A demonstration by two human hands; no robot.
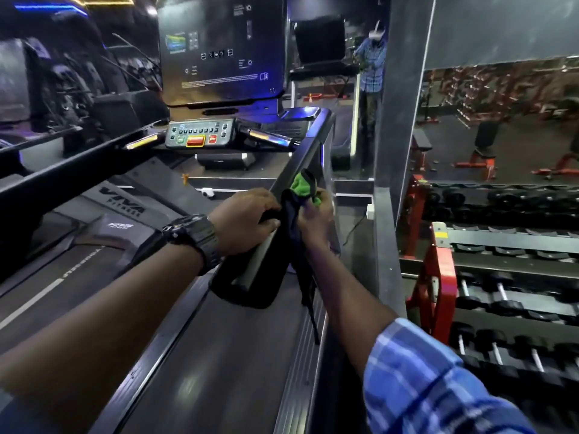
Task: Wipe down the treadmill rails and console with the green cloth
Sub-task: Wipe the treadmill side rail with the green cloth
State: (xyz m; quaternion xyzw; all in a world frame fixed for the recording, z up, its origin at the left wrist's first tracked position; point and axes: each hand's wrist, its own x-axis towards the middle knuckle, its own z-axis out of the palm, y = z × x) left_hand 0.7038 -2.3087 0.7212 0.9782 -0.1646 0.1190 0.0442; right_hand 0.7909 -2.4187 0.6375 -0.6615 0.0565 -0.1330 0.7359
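Note:
The treadmill's right rail (300,158) runs from the console down towards me. A green cloth (302,184) with a dark side is draped over this rail about halfway along. My left hand (244,219), with a black watch on the wrist, grips the rail and the cloth's dark edge from the left. My right hand (316,214) pinches the cloth from the right side of the rail. The console's button panel (200,133) and its large dark screen (222,48) stand further ahead. The left rail (78,167) crosses the left of the view.
A red rack of dumbbells (501,277) stands close on the right, behind a grey pillar (394,120). A mirror ahead reflects a person in a blue checked shirt. The treadmill belt (219,355) lies below my arms. A dark strap hangs down from the cloth.

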